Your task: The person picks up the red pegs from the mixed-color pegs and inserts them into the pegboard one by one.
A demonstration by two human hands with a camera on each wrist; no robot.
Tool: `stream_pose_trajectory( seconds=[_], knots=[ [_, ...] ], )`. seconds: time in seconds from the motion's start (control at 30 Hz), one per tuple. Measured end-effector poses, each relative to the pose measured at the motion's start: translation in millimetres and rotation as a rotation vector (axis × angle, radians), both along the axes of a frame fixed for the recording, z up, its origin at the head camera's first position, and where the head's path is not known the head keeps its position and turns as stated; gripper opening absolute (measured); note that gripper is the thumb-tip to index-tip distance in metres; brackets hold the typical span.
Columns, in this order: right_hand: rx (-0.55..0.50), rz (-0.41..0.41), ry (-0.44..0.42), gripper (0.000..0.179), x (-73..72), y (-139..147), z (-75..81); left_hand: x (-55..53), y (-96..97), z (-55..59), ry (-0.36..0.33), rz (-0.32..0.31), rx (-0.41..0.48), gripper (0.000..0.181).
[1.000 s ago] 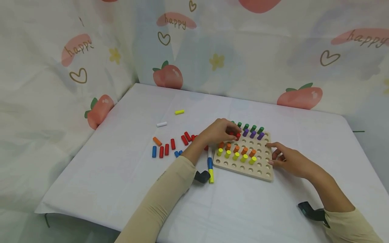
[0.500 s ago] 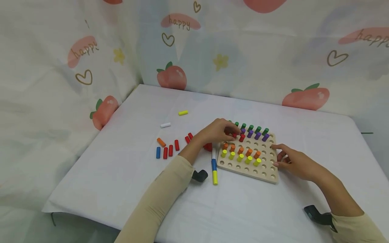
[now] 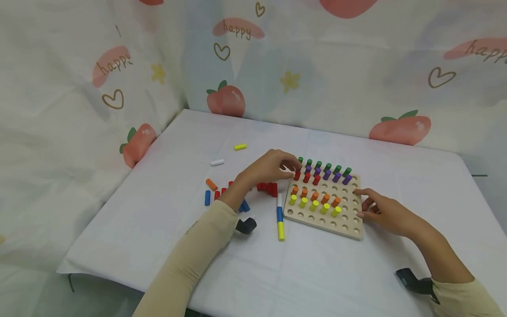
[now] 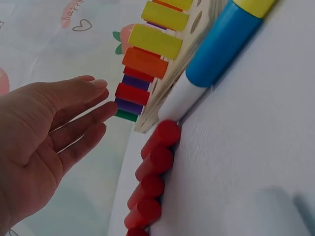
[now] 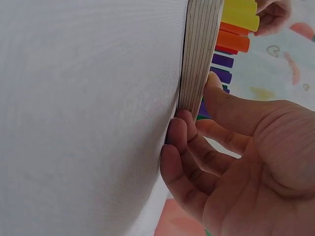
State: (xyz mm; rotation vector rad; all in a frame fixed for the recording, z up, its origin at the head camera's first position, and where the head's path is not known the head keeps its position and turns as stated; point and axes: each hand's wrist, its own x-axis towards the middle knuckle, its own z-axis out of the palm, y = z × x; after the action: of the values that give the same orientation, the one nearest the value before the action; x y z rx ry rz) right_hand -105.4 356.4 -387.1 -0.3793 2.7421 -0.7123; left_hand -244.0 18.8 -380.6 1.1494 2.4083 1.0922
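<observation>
My left hand is beside the far left part of the wooden pegboard, its fingertips right at the left end of a short row of red pegs. In the left wrist view that hand has long, relaxed fingers with nothing between them. My right hand grips the board's right edge. The right wrist view shows its thumb on the top face and curled fingers against the side and lower edge. Rows of green, purple, orange and yellow pegs stand upright in the board.
Left of the board lies a joined white, blue and yellow stick. Several loose red pegs lie close by. Farther left are a blue peg, an orange peg, a white peg and a yellow peg.
My left hand has drawn back left from over the red row, uncovering three upright red pegs. The right hand keeps its hold on the board. The head view has shifted slightly.
</observation>
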Motion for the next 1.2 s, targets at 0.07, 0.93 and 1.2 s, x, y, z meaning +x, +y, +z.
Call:
stream_pose_trajectory(
  seconds=[0.07,0.93,1.2],
  knots=[
    [-0.001,0.001,0.001,0.061,-0.1,0,0.0,0.8,-5.8,-0.2,0.001,0.012,-0.009,0.034],
    [0.016,0.000,-0.006,0.062,-0.1,-3,0.7,3.8,-86.2,-10.0,-0.057,0.170,-0.058,0.031],
    [0.014,-0.004,-0.014,0.063,-0.6,-4,0.4,6.8,-100.6,-17.1,-0.049,0.211,-0.056,0.028]
  ],
)
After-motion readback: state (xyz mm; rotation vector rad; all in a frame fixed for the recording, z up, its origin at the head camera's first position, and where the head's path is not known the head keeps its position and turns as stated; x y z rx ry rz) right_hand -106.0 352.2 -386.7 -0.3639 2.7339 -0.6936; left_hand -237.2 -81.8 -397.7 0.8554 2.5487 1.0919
